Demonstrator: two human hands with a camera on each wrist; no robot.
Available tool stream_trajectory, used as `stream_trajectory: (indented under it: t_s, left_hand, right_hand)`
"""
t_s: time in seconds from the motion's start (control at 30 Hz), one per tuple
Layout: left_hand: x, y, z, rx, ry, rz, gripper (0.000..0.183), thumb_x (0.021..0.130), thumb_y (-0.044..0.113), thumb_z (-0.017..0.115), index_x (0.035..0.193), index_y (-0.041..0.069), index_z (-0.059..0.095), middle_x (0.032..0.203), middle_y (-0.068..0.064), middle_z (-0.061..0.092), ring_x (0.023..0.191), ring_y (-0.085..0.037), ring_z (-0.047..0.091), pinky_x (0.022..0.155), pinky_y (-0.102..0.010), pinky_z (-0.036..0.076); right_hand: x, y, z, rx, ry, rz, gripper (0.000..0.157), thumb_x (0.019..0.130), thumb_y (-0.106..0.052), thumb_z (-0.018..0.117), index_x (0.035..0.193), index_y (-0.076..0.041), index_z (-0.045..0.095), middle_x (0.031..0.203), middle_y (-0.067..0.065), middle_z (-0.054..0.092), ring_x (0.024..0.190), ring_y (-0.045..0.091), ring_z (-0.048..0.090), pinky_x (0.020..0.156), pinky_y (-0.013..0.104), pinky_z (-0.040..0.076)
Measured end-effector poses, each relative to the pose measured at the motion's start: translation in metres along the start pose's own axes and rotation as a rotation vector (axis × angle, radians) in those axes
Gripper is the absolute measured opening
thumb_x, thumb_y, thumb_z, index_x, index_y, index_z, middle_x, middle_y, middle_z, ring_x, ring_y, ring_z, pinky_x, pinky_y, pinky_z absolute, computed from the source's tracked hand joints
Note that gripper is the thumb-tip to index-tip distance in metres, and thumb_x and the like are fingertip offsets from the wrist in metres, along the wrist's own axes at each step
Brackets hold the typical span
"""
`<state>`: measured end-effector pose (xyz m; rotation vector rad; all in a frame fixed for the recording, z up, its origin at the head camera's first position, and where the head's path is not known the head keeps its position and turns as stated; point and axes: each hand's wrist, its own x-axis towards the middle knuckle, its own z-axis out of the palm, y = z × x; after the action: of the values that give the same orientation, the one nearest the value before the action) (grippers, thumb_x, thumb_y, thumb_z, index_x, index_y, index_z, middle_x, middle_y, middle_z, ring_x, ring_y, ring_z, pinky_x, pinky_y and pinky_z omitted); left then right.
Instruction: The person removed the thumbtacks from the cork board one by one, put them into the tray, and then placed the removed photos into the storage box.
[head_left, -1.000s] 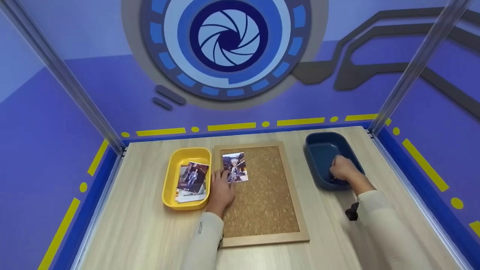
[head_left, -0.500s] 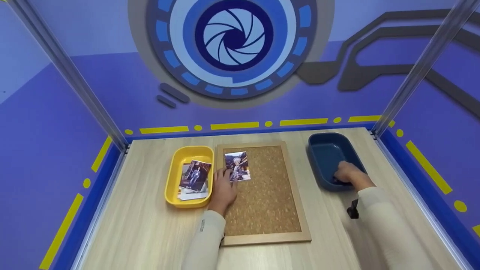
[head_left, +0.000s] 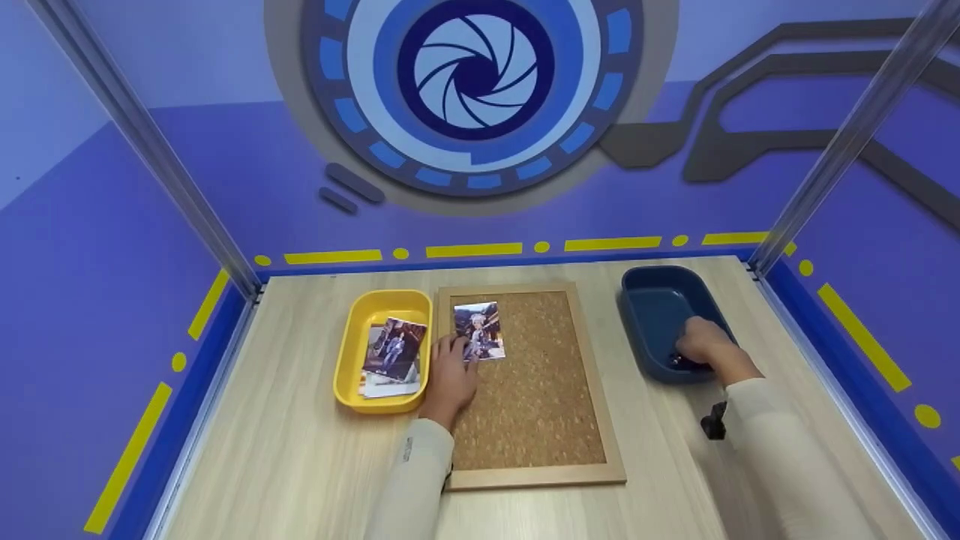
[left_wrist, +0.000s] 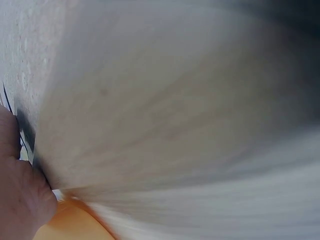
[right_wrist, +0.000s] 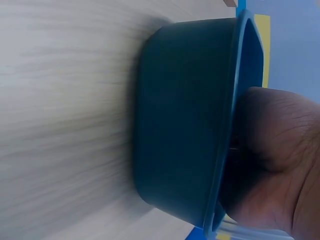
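In the head view, a corkboard (head_left: 536, 390) in a light wood frame lies flat on the table. A photo (head_left: 487, 330) of a figure sits at its upper left. My left hand (head_left: 451, 381) rests on that photo's lower left corner and the frame's left side, fingers extended forward. My right hand (head_left: 709, 345) reaches down into a dark blue tray (head_left: 654, 281) at the right, fingertips low at its near end. Small dark, shiny bits (head_left: 677, 361) show beside the fingers. The tray's wall hides those fingers in the right wrist view; I cannot tell whether they grip anything.
Left of the corkboard stands a yellow tray (head_left: 349, 352) with several photos (head_left: 394, 352) stacked in it. Purple panels (head_left: 195, 180) with metal corner posts enclose the table at the back and both sides. A small black part (head_left: 714, 421) shows by the right sleeve.
My right hand shifts slightly within the dark blue tray. My left hand stays on the photo. The whole head view drifts a little as the camera moves.
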<state>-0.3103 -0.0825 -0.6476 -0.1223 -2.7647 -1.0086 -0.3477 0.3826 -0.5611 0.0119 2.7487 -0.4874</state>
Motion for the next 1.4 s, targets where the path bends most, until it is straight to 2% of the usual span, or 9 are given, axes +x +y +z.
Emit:
stream_trajectory:
  t_s: [0.17, 0.23, 0.3, 0.43, 0.67, 0.8, 1.0, 1.2, 1.4]
  left_hand:
    - [0.001, 0.0, 0.002, 0.007, 0.0, 0.01, 0.037, 0.104, 0.019, 0.065, 0.137, 0.002, 0.065, 0.144, -0.022, 0.058, 0.141, -0.042, 0.048, 0.124, -0.054, 0.039]
    - [0.001, 0.0, 0.002, 0.008, -0.001, 0.01, 0.037, 0.104, 0.019, 0.065, 0.137, 0.002, 0.065, 0.144, -0.021, 0.058, 0.141, -0.042, 0.048, 0.124, -0.054, 0.039]
    - [0.001, -0.001, 0.002, 0.01, -0.003, 0.005, 0.037, 0.104, 0.019, 0.066, 0.137, 0.002, 0.065, 0.145, -0.021, 0.057, 0.141, -0.042, 0.048, 0.124, -0.055, 0.039]
    - [0.001, -0.002, 0.001, 0.015, 0.001, -0.003, 0.037, 0.104, 0.02, 0.066, 0.137, 0.003, 0.065, 0.145, -0.021, 0.057, 0.142, -0.041, 0.048, 0.124, -0.055, 0.04]
    - [0.002, 0.0, 0.0, 0.012, -0.005, 0.003, 0.038, 0.106, 0.022, 0.064, 0.138, 0.002, 0.064, 0.146, -0.021, 0.057, 0.143, -0.042, 0.047, 0.125, -0.055, 0.039]
    - [0.001, -0.001, 0.001, 0.017, 0.002, 0.012, 0.037, 0.107, 0.021, 0.063, 0.138, 0.001, 0.064, 0.145, -0.022, 0.058, 0.142, -0.042, 0.048, 0.124, -0.055, 0.039]
    - [0.001, -0.002, 0.001, 0.017, 0.029, 0.054, 0.033, 0.107, 0.019, 0.06, 0.132, -0.001, 0.066, 0.141, -0.025, 0.06, 0.139, -0.045, 0.05, 0.123, -0.057, 0.038]
    - [0.001, -0.003, 0.0, 0.006, 0.03, 0.058, 0.031, 0.108, 0.015, 0.058, 0.131, -0.003, 0.066, 0.141, -0.026, 0.061, 0.139, -0.046, 0.05, 0.123, -0.058, 0.038]
    - [-0.001, -0.006, 0.002, 0.001, 0.035, 0.06, 0.03, 0.108, 0.016, 0.058, 0.13, -0.003, 0.066, 0.141, -0.026, 0.061, 0.14, -0.046, 0.049, 0.124, -0.058, 0.038]
  right_hand:
    - [0.0, 0.0, -0.004, 0.011, 0.072, 0.005, 0.015, 0.09, -0.005, 0.051, 0.076, -0.008, 0.049, 0.076, 0.007, 0.047, 0.074, 0.028, 0.05, 0.07, 0.042, 0.045]
    - [-0.001, -0.001, -0.006, 0.019, 0.124, -0.002, 0.008, 0.09, -0.006, 0.052, 0.083, -0.002, 0.055, 0.081, 0.013, 0.056, 0.077, 0.031, 0.055, 0.071, 0.045, 0.049]
    - [-0.003, -0.006, -0.007, 0.038, 0.186, -0.021, 0.015, 0.093, -0.008, 0.054, 0.096, 0.005, 0.061, 0.092, 0.021, 0.065, 0.083, 0.035, 0.06, 0.075, 0.051, 0.053]
    - [-0.008, -0.027, -0.005, 0.099, 0.318, -0.082, 0.028, 0.103, -0.015, 0.055, 0.114, 0.009, 0.063, 0.11, 0.03, 0.069, 0.099, 0.044, 0.065, 0.088, 0.061, 0.053]
    - [-0.012, -0.077, 0.01, 0.201, 0.475, -0.232, 0.022, 0.106, -0.015, 0.06, 0.114, 0.004, 0.067, 0.11, 0.025, 0.067, 0.107, 0.041, 0.059, 0.093, 0.06, 0.05]
    - [-0.012, -0.105, 0.028, 0.246, 0.458, -0.311, 0.02, 0.104, -0.013, 0.063, 0.114, 0.004, 0.067, 0.108, 0.023, 0.069, 0.105, 0.039, 0.061, 0.092, 0.057, 0.052]
    - [-0.009, -0.146, 0.063, 0.312, 0.357, -0.409, 0.025, 0.102, -0.01, 0.066, 0.119, 0.007, 0.067, 0.109, 0.023, 0.071, 0.105, 0.038, 0.067, 0.093, 0.056, 0.058]
    - [-0.006, -0.179, 0.089, 0.387, 0.236, -0.419, 0.029, 0.104, -0.011, 0.065, 0.128, 0.006, 0.063, 0.113, 0.02, 0.07, 0.107, 0.033, 0.069, 0.096, 0.054, 0.06]
    - [-0.003, -0.202, 0.107, 0.452, 0.17, -0.384, 0.032, 0.105, -0.012, 0.065, 0.132, 0.005, 0.062, 0.112, 0.015, 0.07, 0.102, 0.026, 0.067, 0.091, 0.048, 0.059]
